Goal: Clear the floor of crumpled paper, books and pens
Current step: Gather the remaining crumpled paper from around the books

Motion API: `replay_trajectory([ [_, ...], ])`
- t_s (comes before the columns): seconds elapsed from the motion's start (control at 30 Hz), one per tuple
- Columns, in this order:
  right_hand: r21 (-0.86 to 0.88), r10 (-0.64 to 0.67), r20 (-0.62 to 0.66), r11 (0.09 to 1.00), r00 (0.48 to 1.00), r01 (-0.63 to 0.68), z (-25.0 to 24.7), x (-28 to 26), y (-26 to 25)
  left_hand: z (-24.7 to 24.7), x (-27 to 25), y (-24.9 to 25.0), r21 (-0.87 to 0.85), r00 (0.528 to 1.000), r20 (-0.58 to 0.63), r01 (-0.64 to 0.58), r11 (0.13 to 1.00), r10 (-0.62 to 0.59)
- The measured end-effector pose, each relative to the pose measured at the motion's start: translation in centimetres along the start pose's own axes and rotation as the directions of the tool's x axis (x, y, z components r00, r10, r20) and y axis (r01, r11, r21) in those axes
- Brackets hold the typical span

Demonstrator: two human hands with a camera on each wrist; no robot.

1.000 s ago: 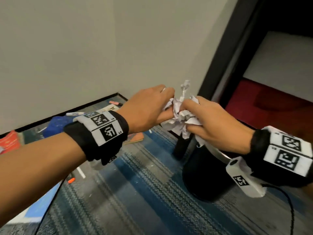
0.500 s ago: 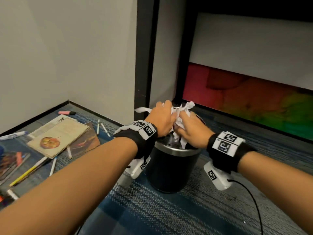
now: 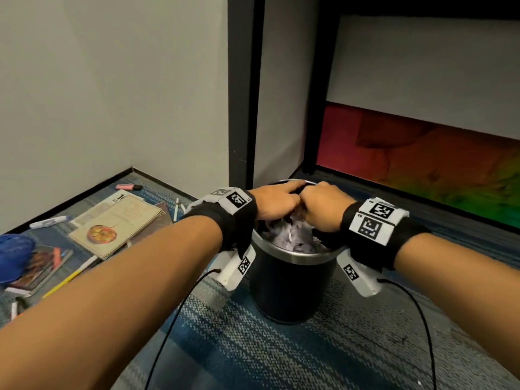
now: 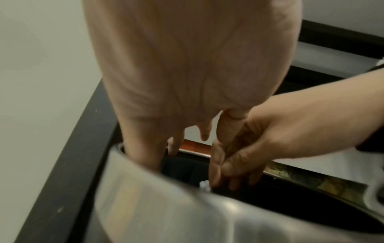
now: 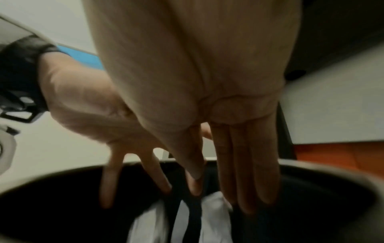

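Observation:
A black bin with a metal rim (image 3: 295,259) stands on the carpet, and white crumpled paper (image 3: 292,238) lies inside it. My left hand (image 3: 277,202) and right hand (image 3: 320,207) hang side by side over its mouth. In the right wrist view my right hand (image 5: 226,189) and left hand (image 5: 133,177) point straight fingers down into the bin, with the paper (image 5: 214,210) just below the fingertips. Neither hand grips anything. Books (image 3: 118,226) and pens (image 3: 176,209) lie on the floor to the left.
A pink highlighter (image 3: 129,187), a marker (image 3: 50,221) and a yellow pencil (image 3: 67,280) lie around the books. A blue cap (image 3: 14,254) sits at the far left. A black post (image 3: 242,94) and the wall stand right behind the bin.
Both hands carried the paper wad down over the bin and let it go. The paper now lies inside, and the fingers have straightened.

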State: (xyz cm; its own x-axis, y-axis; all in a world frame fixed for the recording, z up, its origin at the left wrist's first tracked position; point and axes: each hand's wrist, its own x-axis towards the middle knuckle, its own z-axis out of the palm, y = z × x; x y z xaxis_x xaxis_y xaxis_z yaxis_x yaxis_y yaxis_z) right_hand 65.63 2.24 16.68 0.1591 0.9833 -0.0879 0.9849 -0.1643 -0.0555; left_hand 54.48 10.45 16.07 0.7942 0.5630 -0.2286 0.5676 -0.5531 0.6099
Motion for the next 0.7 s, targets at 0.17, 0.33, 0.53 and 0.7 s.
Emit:
replay_trajectory([
  [0.17,-0.193,-0.085,-0.109,0.979,0.99,0.063,-3.6,-0.1,-2.7,-3.3,-3.1,-0.1,0.287,0.958,-0.279,0.023,0.958,0.06],
  [0.33,-0.232,-0.245,-0.171,0.951,0.954,0.203,-6.5,1.4,-9.7,-7.6,-8.6,-3.9,0.44,0.919,-0.395,0.207,0.874,-0.019],
  [0.53,-0.082,-0.437,-0.098,0.899,0.894,0.431,-6.1,5.1,-22.8,-13.0,-19.5,-13.2,0.51,0.869,-0.404,0.473,0.718,-0.286],
  [0.7,-0.037,-0.532,-0.066,0.847,0.844,0.531,-3.4,6.6,-35.6,-15.2,-29.5,-22.9,0.544,0.793,-0.428,0.608,0.577,-0.433],
])
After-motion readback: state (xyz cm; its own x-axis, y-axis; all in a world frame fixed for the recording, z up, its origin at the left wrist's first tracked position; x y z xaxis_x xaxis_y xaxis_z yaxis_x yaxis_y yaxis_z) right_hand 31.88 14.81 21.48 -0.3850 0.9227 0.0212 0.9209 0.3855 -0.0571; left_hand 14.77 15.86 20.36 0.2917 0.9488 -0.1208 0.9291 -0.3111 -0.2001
